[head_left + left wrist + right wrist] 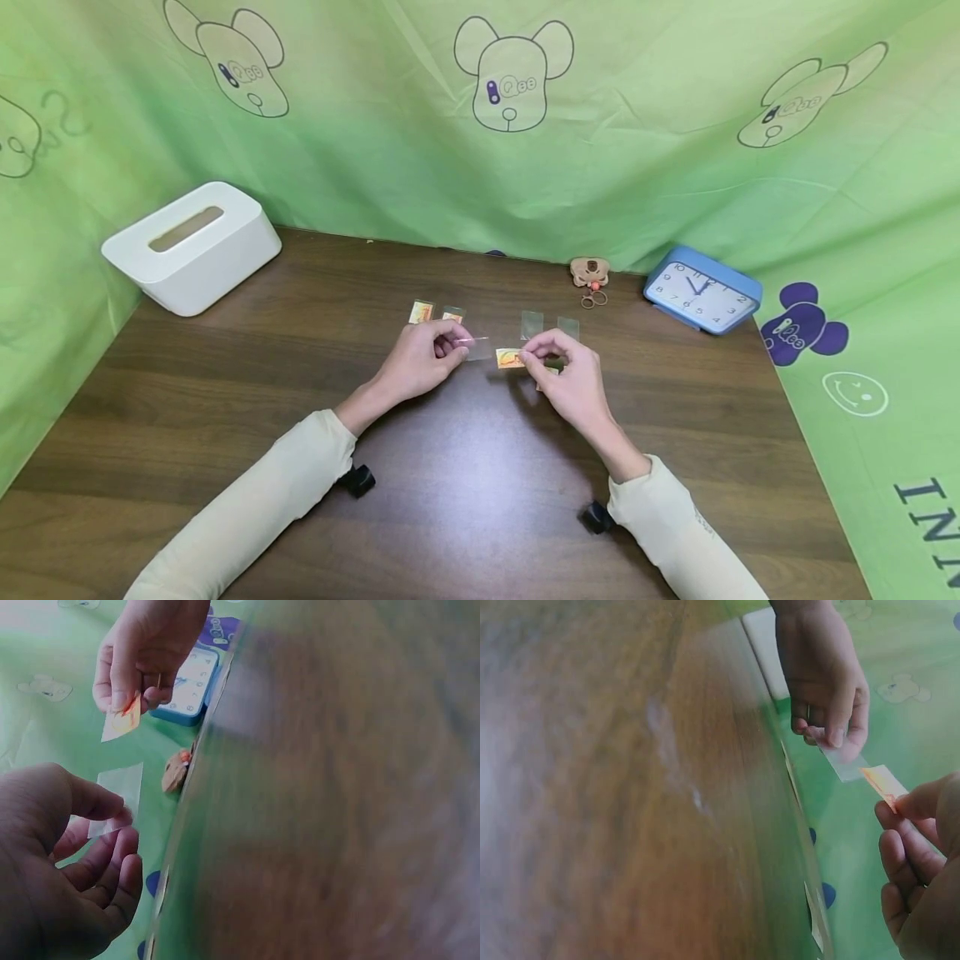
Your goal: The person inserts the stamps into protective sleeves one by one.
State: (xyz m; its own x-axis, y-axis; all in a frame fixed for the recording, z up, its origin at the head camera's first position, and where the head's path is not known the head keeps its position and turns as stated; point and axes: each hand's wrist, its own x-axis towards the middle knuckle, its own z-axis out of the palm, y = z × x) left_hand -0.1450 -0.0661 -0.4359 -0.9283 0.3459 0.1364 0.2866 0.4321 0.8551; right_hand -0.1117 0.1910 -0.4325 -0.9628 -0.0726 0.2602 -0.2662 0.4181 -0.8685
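My left hand [420, 360] pinches a small clear plastic sleeve [478, 350] between thumb and fingers. Just to its right, my right hand [576, 385] pinches a small yellow-orange printed card [507, 359] by one end. In the right wrist view, the card's [883, 784] tip is right at the free edge of the sleeve [844, 763]. Another printed card [552, 372] lies partly hidden beneath the right hand. Beyond the left hand lie two yellow-orange cards, one on the left [422, 312] and one on the right [453, 314].
Two clear sleeves, one left [532, 323] and one right [568, 326], lie behind the right hand. A brown bear keychain [590, 272] and a blue clock [703, 289] stand at the back right. A white tissue box [202, 258] occupies the back left, before a green curtain [420, 167].
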